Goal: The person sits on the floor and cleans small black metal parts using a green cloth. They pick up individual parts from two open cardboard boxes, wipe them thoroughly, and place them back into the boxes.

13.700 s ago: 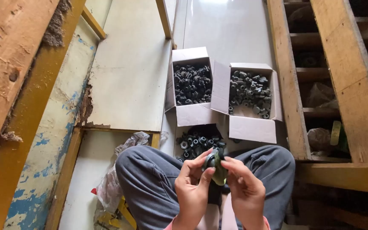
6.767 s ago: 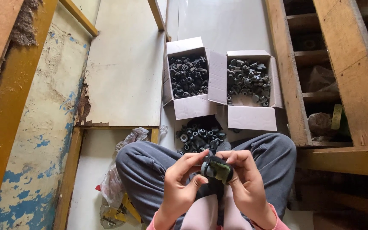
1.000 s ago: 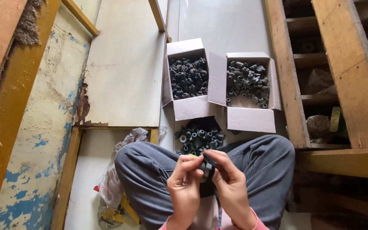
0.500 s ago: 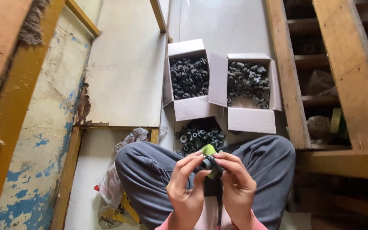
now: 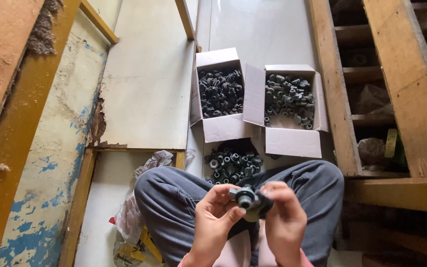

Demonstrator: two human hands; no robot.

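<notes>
Both your hands close on a small grey fitting above your lap.

Half a second ago a green piece showed at your fingertips; now your left hand (image 5: 216, 217) and right hand (image 5: 282, 222) pinch a round grey fitting (image 5: 245, 199) with its bore facing up, the greenish part mostly tucked under it, which I judge means the two pieces have come together. Loose dark fittings (image 5: 233, 165) lie just past your knees; beyond them two open cardboard boxes, the left box (image 5: 219, 126) and the right box (image 5: 292, 141), hold more. Wooden beams (image 5: 401, 84) hem you on the right, a peeling painted wall (image 5: 40, 163) on the left; the pale floor (image 5: 149, 99) ahead-left gives room.
</notes>
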